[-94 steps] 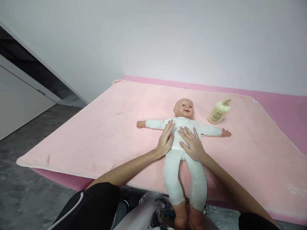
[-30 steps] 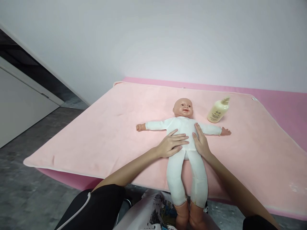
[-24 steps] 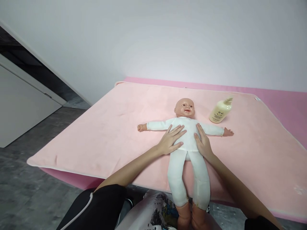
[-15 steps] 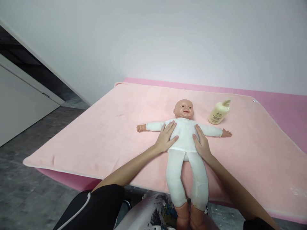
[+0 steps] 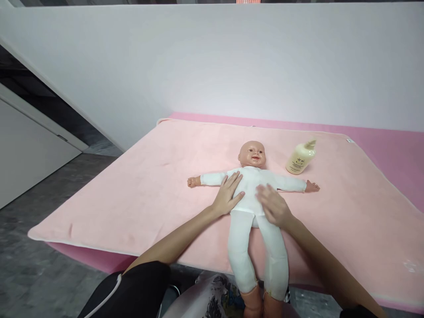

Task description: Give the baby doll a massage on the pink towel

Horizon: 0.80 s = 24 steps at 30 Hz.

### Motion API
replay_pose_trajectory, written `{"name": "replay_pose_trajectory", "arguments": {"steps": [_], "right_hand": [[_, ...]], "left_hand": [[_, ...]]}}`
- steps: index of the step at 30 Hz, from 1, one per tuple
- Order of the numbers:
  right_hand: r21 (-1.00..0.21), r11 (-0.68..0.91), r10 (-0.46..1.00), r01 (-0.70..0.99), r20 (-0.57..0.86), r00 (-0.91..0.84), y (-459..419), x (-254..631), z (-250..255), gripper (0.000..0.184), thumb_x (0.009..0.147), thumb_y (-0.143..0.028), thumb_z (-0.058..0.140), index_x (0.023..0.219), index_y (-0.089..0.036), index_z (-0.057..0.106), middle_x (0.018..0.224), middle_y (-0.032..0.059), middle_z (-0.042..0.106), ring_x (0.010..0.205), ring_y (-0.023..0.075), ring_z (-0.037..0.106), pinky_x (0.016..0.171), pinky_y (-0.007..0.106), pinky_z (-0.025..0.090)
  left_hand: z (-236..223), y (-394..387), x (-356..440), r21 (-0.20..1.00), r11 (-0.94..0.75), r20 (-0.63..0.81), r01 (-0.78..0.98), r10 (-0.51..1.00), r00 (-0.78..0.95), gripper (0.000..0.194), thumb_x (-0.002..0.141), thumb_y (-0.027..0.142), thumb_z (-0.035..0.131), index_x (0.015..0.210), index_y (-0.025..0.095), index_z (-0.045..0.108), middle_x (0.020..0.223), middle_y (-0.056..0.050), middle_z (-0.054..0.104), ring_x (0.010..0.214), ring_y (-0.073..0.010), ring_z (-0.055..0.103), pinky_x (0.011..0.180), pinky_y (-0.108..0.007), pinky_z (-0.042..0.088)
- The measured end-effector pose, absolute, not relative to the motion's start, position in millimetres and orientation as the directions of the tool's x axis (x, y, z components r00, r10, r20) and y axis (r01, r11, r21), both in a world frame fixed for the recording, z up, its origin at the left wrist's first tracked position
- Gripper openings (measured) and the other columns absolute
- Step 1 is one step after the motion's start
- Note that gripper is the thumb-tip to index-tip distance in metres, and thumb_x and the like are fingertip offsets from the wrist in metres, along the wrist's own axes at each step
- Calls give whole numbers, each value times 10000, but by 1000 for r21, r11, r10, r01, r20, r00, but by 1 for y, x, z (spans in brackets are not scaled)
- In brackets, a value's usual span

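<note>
A baby doll (image 5: pixel 253 181) with a white cloth body lies on its back, arms spread and legs pointing toward me. My left hand (image 5: pixel 228 194) rests along the side of its torso, fingers stretched out and the thumb apart. Over the lower right part of the belly is my right hand (image 5: pixel 274 205), its fingers smeared by motion. Whether that hand touches the cloth I cannot tell. Neither hand grasps anything visible. Beside the doll's head, to the right, stands a pale yellow pump bottle (image 5: pixel 300 159).
A light pink blanket (image 5: pixel 139 190) covers most of a darker pink table (image 5: pixel 391 154). A white wall (image 5: pixel 212 66) rises directly behind it. The doll's lower legs reach past the table's front edge. Grey floor (image 5: pixel 26 256) shows at the left.
My right hand has moved inward from the doll's side to over the belly. Earlier, my left hand swept across the belly and back to its side. The view has tipped up slightly.
</note>
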State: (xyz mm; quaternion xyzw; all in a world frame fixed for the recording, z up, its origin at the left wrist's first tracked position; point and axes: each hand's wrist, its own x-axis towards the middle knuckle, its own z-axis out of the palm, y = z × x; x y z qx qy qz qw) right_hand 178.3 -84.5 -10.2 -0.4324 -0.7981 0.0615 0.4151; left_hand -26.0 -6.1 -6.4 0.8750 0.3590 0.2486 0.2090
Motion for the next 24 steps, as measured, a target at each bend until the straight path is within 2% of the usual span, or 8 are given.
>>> {"name": "replay_pose_trajectory", "arguments": {"steps": [2,4,6,9,14,24], "right_hand": [[-433,731,676,527,565,-473,-90,172,-1,368,865,-193,390,1193,-230,551,1219,44,558,1201,164,463,1077,435,319],[-492,686,728,537,478,-491,-92,167,8,339,876,-219,397,1169,-231,568,1220,44,557,1196,171,469,1088,467,280],[-522,599,800,607,386,-459,-93,164,13,344,892,-251,380,1192,-236,549,1259,43,524,1237,186,423,1101,518,199],[-498,522,853,692,311,-419,-90,165,15,374,907,-282,354,1253,-259,493,1332,27,449,1302,192,327,1104,536,133],[-475,417,904,775,300,-303,-85,169,7,387,903,-346,355,1266,-276,473,1398,12,359,1339,202,246,1104,532,82],[-634,196,942,748,334,36,-78,172,-12,479,873,-433,390,1316,-251,401,1442,48,278,1342,201,236,1098,499,148]], "left_hand": [[-6,-6,-26,544,-661,287,517,726,625,573,884,442,333,1387,176,261,1452,-110,272,1355,-201,218,1117,-467,107],[-6,-6,-26,545,-662,286,515,724,628,573,885,439,333,1385,168,267,1451,-113,274,1357,-198,215,1120,-459,105],[-6,-7,-26,548,-655,285,520,731,620,576,882,444,336,1384,170,271,1449,-114,277,1356,-202,217,1121,-458,107],[-7,-6,-26,551,-649,287,524,737,612,578,877,451,341,1387,189,267,1449,-104,282,1354,-207,225,1120,-459,121],[-8,-5,-25,550,-651,295,523,737,608,574,875,449,350,1389,210,263,1450,-93,282,1351,-207,234,1118,-459,134],[-5,-6,-26,564,-650,296,508,734,611,558,880,445,341,1383,214,278,1451,-89,282,1351,-204,230,1116,-464,116]]}}
